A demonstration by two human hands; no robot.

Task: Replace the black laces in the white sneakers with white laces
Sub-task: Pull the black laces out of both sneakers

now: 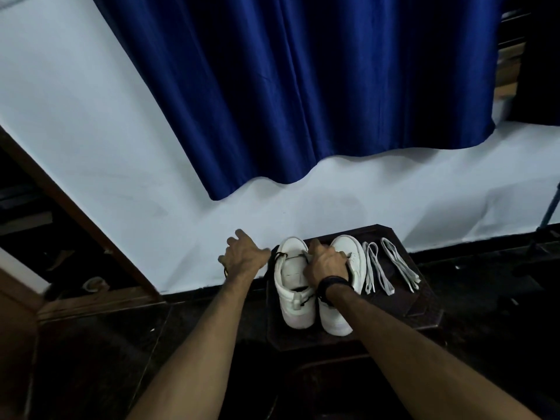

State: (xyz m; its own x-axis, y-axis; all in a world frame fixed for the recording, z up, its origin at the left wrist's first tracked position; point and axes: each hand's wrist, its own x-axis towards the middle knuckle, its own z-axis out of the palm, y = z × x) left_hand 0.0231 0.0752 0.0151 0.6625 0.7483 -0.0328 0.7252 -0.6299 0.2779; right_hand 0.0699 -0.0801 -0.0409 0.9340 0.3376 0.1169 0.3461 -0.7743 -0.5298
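Observation:
Two white sneakers stand side by side on a small dark table (pixel 424 313), toes pointing away from me. The left sneaker (pixel 292 286) shows a black lace (pixel 280 255) at its outer upper edge, running toward my left hand (pixel 242 253). That hand is just left of the shoe with curled fingers and holds the lace, whose black end shows beneath it. My right hand (pixel 325 263), with a dark wristband, grips the upper of the right sneaker (pixel 338 319) and hides its lacing area. Two white laces (pixel 375 268) (pixel 400 265) lie folded on the table right of the shoes.
A white wall with a blue curtain (pixel 303 86) rises behind the table. A brown wooden door frame (pixel 75 213) slants at the left. The floor (pixel 91 359) is dark. A thin blue pole (pixel 551 207) leans at the far right.

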